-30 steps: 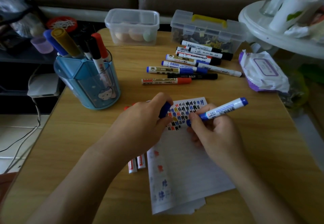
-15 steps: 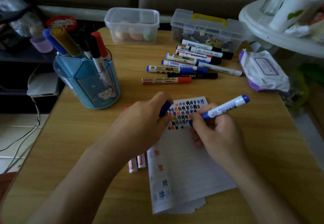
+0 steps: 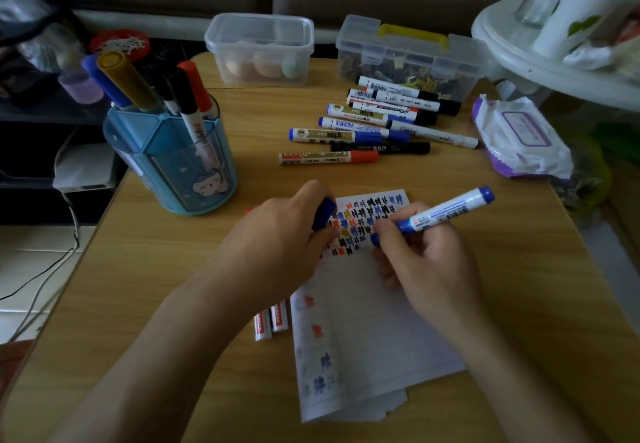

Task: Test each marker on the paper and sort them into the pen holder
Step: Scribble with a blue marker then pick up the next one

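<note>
My right hand (image 3: 427,262) grips a blue and white marker (image 3: 446,212), its tip down on the lined paper (image 3: 360,324) among rows of coloured test marks. My left hand (image 3: 277,248) rests on the paper's left edge and holds the blue cap (image 3: 323,214). A blue pen holder (image 3: 173,162) at the left has several markers standing in it. Several more markers (image 3: 374,127) lie in a group beyond the paper. Two red-labelled markers (image 3: 270,319) poke out from under my left wrist.
A clear box with eggs (image 3: 259,49) and a clear case with a yellow handle (image 3: 410,58) stand at the table's far edge. A wet-wipes pack (image 3: 519,137) lies at the right. A white round stand (image 3: 554,58) overhangs the far right corner.
The marker in my right hand has shifted slightly up and right on the paper. My left hand stays in place with the cap.
</note>
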